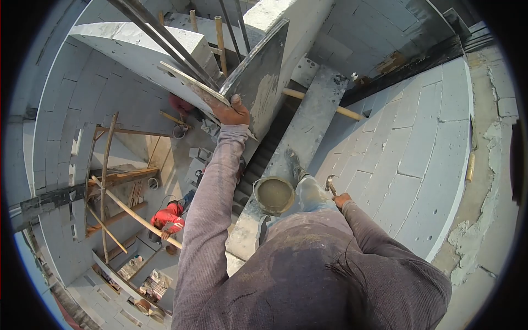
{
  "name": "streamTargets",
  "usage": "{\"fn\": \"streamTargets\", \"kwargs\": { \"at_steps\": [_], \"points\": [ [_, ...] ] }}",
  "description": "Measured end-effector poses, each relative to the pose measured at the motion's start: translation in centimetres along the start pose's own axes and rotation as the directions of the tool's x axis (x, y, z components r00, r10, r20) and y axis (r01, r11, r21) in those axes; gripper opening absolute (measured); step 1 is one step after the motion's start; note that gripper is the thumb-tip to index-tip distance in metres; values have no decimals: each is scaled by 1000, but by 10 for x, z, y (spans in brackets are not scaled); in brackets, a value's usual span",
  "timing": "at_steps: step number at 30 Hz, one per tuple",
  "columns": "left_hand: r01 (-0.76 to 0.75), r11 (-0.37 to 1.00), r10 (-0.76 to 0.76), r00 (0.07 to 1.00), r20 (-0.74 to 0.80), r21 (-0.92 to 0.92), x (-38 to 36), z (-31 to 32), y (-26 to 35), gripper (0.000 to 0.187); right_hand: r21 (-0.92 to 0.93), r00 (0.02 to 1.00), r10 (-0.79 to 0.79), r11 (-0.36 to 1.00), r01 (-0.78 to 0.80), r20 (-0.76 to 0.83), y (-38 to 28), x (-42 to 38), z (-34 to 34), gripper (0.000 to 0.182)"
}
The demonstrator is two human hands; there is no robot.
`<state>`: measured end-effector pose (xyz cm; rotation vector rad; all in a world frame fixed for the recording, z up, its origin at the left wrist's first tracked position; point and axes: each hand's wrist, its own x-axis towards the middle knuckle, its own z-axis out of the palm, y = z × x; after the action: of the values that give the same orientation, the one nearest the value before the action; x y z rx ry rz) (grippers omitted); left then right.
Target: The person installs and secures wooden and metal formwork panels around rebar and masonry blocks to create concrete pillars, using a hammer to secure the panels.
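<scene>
My left hand (232,114) is raised at the end of my outstretched arm, gripping the edge of a pale wooden board (192,81); some of its fingers are hidden. Just beyond it, a dark, mortar-smeared panel (263,69) stands against the block wall. My right hand (342,199) is low by my right leg, closed round the handle of a claw hammer (330,183), whose head points up. Between my feet, on a narrow concrete plank, a bucket of grey wet mortar (275,196) stands nearest my legs.
The concrete plank (316,113) under me has a deep drop on its left. Down there a person in red (169,217) bends near a bamboo pole (129,206). Steel bars (165,41) rise beside the board. A block wall (404,148) borders my right side.
</scene>
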<state>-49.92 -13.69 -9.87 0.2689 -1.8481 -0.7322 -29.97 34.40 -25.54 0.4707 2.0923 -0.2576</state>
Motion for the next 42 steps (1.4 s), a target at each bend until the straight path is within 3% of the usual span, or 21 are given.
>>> {"fn": "streamTargets", "kwargs": {
  "at_steps": [7, 13, 21, 26, 37, 42],
  "points": [
    [-14, 999, 15, 1000, 24, -41, -4, 1, -7, 91, 90, 998, 50, 995, -47, -35, 18, -10, -3, 64],
    [44, 996, -52, 994, 99, 80, -15, 2, -20, 94, 168, 994, 105, 981, -100, -20, 43, -6, 13, 67],
    [-32, 999, 30, 998, 63, 42, 2, -3, -3, 93, 289, 996, 90, 953, -87, 3, 95, -5, 65, 61],
    [-37, 999, 38, 997, 68, -10, 4, -4, 2, 93, 342, 992, 122, 931, -127, 34, 90, -5, 79, 61],
    [-42, 998, 41, 999, 34, 42, 7, -4, 10, 91, 342, 976, 192, 915, -216, 104, 66, -4, 81, 60],
    [-47, 998, 44, 998, 51, 46, 4, -2, -3, 92, 227, 993, 91, 968, -104, 71, 75, -8, 79, 60]
  ]
}}
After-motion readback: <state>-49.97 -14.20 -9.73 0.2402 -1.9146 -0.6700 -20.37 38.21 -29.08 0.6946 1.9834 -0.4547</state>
